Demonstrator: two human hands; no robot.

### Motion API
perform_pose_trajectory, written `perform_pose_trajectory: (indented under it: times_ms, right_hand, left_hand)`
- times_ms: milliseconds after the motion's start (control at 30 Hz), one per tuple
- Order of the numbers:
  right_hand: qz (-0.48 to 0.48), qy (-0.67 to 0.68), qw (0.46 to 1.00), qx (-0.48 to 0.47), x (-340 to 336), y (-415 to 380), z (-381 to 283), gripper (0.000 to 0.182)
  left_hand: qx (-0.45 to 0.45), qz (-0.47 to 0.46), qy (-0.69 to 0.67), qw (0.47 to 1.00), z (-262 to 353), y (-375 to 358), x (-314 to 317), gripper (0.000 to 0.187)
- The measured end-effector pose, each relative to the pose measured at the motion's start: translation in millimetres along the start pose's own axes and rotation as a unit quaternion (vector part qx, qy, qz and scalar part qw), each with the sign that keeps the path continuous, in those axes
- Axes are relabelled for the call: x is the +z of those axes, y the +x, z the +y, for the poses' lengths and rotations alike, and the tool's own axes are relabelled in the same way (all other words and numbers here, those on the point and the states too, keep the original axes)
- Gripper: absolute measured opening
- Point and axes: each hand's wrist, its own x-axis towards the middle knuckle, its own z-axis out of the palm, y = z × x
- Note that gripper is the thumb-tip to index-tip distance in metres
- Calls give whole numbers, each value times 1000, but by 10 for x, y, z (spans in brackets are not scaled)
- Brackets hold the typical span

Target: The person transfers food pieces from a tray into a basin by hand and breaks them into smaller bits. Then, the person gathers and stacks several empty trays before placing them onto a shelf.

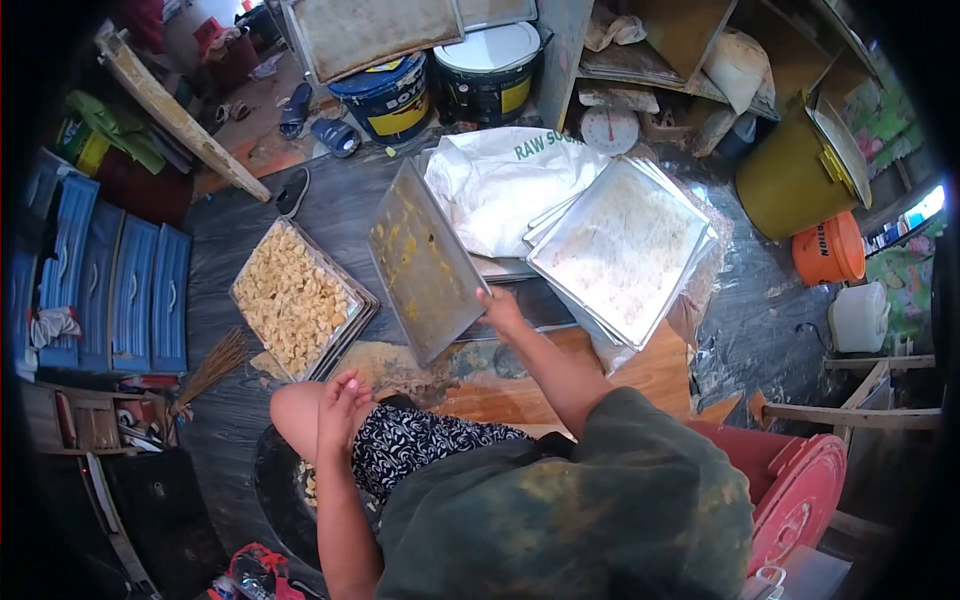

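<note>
My right hand (500, 308) grips the near corner of a greasy metal tray (420, 260) and holds it tilted up on edge above the floor. A few yellow crumbs stick to its face. My left hand (340, 395) rests on my bent knee with its fingers loosely together, holding nothing. To the left on the floor lies a tray full of yellow pastry pieces (293, 298). To the right sits a stack of used trays (620, 245) dusted with white residue.
A white sack (500, 180) lies behind the trays. Paint buckets (390, 95), a kitchen scale (610, 128), a yellow drum (790, 175) and an orange container (828, 248) stand at the back. Blue drawers (110, 290) line the left. A broom (215, 362) lies nearby. A red lid (800, 490) is at right.
</note>
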Motion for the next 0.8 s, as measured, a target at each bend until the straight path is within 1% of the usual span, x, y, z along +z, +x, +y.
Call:
perform_pose_trajectory:
  times_ms: [67,133,200,267,333,367,400,467,533,567,600,667,700,733,767,800]
  right_hand:
    - [29,-10,997,-68,-167,101,-272,33]
    - [85,-19,995,-45,-367,-118,-813,34]
    - [72,178,979,-64,-517,-347,-1092,32]
    - [92,190,976,-59,-771,-436,-1111,30]
    - [60,235,969,-36,-932,-644,-1065,29]
    - [71,253,964,-42,-888,-765,-1049,30]
    - [76,258,962,-43,-874,-803,-982,30]
    - [61,225,971,-57,-773,-871,-811,29]
    - [64,221,971,-70,-521,-1044,-832,28]
    - [75,179,978,-83,-395,-1113,-885,27]
    - [86,134,982,-97,-301,-1135,-929,26]
    - [102,136,980,-106,-165,-1153,-1036,26]
    - [93,139,980,-112,-89,-1209,-1170,27]
    - [86,142,979,-118,-40,-1282,-1291,27]
    - [94,148,977,-118,29,-1400,-1396,27]
    - [77,154,978,-117,108,-1524,-1542,27]
  left_hand:
    - [5,0,-8,1000,-17,-23,10,28]
    - [2,14,0,1000,26,-42,26,29]
    - [6,8,4,1000,6,-25,8,29]
    - [8,-1,10,1000,-3,-5,17,29]
    - [-5,5,39,999,-11,4,60,30]
    - [-6,-3,44,999,-8,7,96,30]
    - [2,-12,61,998,-7,0,111,29]
    - [6,-19,85,996,27,-77,113,28]
    - [2,-30,87,996,105,-161,204,26]
    - [3,-42,89,995,90,-168,186,31]
    - [5,-43,88,995,59,-172,203,31]
    - [105,-32,254,961,-17,-220,285,45]
    - [107,-36,254,960,5,-277,361,45]
    - [188,-31,384,903,26,-346,451,55]
    - [262,-28,506,821,56,-441,543,65]
    - [265,-37,510,818,112,-543,670,65]
